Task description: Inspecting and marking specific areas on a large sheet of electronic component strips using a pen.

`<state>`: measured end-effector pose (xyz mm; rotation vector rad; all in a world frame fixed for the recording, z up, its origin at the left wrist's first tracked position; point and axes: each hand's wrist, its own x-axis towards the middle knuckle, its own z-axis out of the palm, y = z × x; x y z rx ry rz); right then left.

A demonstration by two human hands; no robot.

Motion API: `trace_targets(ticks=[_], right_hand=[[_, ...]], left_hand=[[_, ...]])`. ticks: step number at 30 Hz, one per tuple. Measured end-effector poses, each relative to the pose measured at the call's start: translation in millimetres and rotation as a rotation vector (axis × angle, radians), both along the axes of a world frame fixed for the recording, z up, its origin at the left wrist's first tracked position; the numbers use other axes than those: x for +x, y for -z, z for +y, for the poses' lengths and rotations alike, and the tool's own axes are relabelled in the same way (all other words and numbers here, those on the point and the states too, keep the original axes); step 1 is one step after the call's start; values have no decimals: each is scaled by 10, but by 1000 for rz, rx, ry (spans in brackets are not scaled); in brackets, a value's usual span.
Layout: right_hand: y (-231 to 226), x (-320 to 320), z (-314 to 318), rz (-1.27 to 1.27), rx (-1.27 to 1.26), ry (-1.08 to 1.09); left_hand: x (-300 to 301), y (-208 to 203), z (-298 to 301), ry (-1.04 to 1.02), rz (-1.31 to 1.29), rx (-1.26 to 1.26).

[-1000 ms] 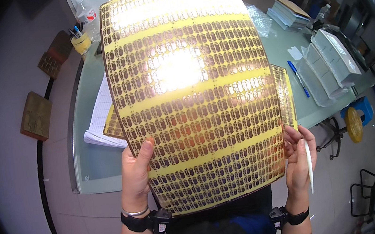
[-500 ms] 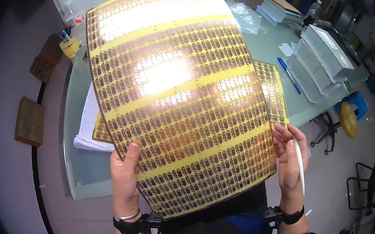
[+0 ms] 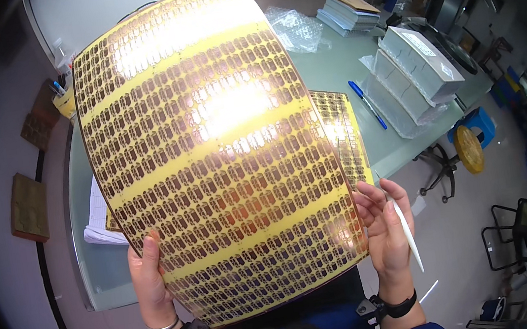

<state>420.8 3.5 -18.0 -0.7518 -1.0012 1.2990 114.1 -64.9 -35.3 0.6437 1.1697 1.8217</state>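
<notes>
A large yellow circuit board panel [image 3: 211,171], covered in rows of small copper-brown patterns, stands tilted up before me. My left hand [image 3: 149,273] grips its lower left edge, thumb on the front and fingers hidden behind. Bright glare washes out part of the panel's upper half. Between the thumb and finger of my right hand [image 3: 389,234] is a white pen-like tool [image 3: 407,235] with a thin dark tip pointing up. The other right fingers are at the panel's right edge; whether they touch it I cannot tell. Behind it, another yellow panel [image 3: 347,143] lies on the table.
The glass-topped table [image 3: 324,66] bears a blue pen [image 3: 367,105], wrapped white boxes [image 3: 414,71], bubble wrap [image 3: 296,29] and a stack of books [image 3: 347,12]. Papers [image 3: 98,216] and a yellow pen holder [image 3: 65,103] are at left. A yellow-seated stool [image 3: 469,149] stands right.
The panel and both hands have shifted left and slightly down in view, along with the surroundings. The panel leans more to the left. The white tool's thin tip now shows above my right fingers.
</notes>
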Motion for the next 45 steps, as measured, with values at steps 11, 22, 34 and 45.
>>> trace_targets(ticks=[11, 22, 34, 45], right_hand=[[68, -6, 32, -28, -47, 31], [115, 17, 34, -38, -81, 80], [131, -67, 24, -6, -112, 133], [193, -73, 37, 38, -90, 139]], left_hand=[[111, 11, 0, -130, 193, 5], [49, 0, -106, -31, 350, -47], [63, 85, -109, 97, 590, 7], [37, 134, -122, 68, 637, 53]])
